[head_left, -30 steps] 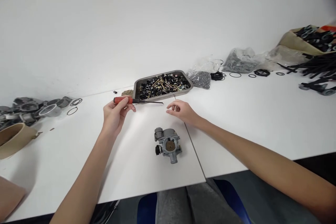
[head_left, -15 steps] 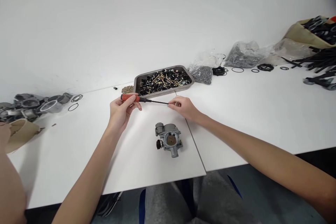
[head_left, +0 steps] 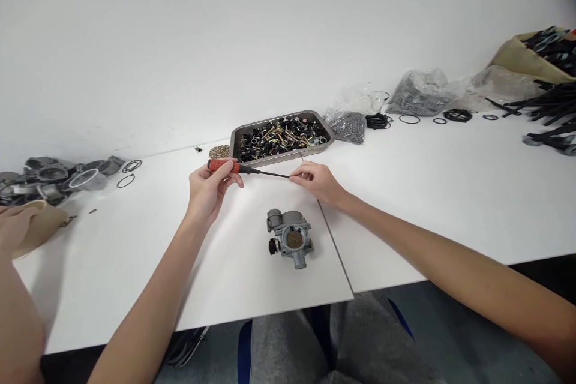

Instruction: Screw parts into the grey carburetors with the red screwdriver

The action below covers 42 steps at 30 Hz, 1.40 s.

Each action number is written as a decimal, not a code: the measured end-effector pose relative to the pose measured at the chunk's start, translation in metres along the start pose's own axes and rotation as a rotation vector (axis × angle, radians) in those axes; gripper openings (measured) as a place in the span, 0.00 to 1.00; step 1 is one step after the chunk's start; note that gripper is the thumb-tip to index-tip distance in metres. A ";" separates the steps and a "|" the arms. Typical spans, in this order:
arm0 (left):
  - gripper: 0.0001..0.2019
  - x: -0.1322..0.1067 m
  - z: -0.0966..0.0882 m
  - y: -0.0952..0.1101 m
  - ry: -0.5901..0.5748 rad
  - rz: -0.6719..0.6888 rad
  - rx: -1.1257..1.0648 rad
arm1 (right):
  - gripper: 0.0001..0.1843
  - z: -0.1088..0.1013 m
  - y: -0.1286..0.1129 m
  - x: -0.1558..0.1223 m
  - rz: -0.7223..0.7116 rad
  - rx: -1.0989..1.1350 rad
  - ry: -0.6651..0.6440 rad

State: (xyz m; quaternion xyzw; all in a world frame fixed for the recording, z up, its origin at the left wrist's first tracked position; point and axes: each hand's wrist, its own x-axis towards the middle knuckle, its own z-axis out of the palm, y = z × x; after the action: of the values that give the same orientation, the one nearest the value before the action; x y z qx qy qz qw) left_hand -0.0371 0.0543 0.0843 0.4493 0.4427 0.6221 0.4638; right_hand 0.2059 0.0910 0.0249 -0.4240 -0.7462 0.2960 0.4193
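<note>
A screwdriver [head_left: 224, 166] with a red and black handle lies level in my left hand [head_left: 206, 187], thumb and fingers closed round the handle. Its thin dark shaft points right. At the shaft's far end my right hand [head_left: 321, 183] pinches the tip between thumb and finger; any small part there is hidden by the fingertips. Below the two hands, a grey metal carburetor [head_left: 291, 237] rests on the white table, untouched, with a round brown-toned opening facing up and a black knob on its left side.
Behind my hands stands a metal tray [head_left: 283, 159] of mixed small parts, beside a pile of small brass pieces [head_left: 219, 152]. Plastic bags [head_left: 416, 93] and black rings line the wall. Carburetor bodies [head_left: 51, 173] are heaped left, near another person's hand [head_left: 15, 228] at a beige container [head_left: 49, 222].
My hands and the screwdriver have barely moved. The other person's hand at the far left has come further into view over the beige container.
</note>
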 end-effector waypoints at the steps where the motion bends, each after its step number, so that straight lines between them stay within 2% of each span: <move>1: 0.13 0.000 0.000 -0.001 0.001 -0.001 0.002 | 0.06 0.000 0.000 0.000 -0.001 0.000 0.000; 8: 0.13 0.002 -0.002 -0.004 0.024 0.003 -0.004 | 0.05 0.000 0.000 0.000 0.008 0.000 0.005; 21: 0.14 0.001 0.000 -0.007 -0.001 -0.004 0.019 | 0.05 0.000 0.001 0.000 0.020 0.016 0.009; 29: 0.16 -0.002 0.006 -0.008 0.011 0.044 0.000 | 0.07 0.004 0.000 -0.003 0.021 0.016 -0.010; 33: 0.15 0.002 0.000 -0.003 0.054 0.058 -0.030 | 0.15 -0.009 -0.006 0.003 0.067 -0.045 -0.164; 37: 0.14 0.012 -0.013 0.011 0.071 0.064 -0.043 | 0.18 -0.046 -0.023 0.014 0.138 -0.158 -0.390; 40: 0.13 0.020 -0.019 0.035 0.049 0.129 0.003 | 0.30 -0.076 -0.041 0.018 0.057 -0.178 -0.683; 42: 0.14 0.025 -0.019 0.057 0.021 0.206 0.049 | 0.39 -0.085 -0.054 0.019 -0.051 -0.151 -0.833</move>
State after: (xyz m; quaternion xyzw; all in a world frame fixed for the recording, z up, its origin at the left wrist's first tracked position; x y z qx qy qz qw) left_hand -0.0695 0.0663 0.1393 0.4970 0.4139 0.6603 0.3816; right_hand 0.2545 0.0897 0.1153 -0.2789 -0.8818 0.3760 0.0569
